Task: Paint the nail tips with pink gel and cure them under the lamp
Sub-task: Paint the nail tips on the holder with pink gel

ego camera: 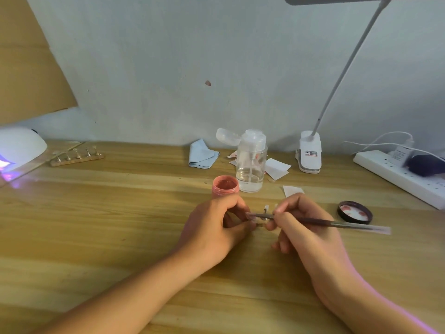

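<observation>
At the table's middle my left hand [216,227] pinches a small nail-tip stand [263,216] with pale tips on it. My right hand [303,227] grips a thin brush [337,222], its bristle end lying across the stand toward my left fingers. An open pink gel jar [225,185] stands just behind my left hand. Its black lid [354,212] lies upturned to the right. The white curing lamp [20,148] glows purple at the far left, and a wooden strip of nail-tip stands [77,157] sits beside it.
A clear pump bottle [251,162] with its cap flipped open stands behind the jar. A blue cloth [202,154], paper wipes [277,168], a clip desk lamp [309,153] and a white power strip [404,177] line the back of the wooden table [96,225].
</observation>
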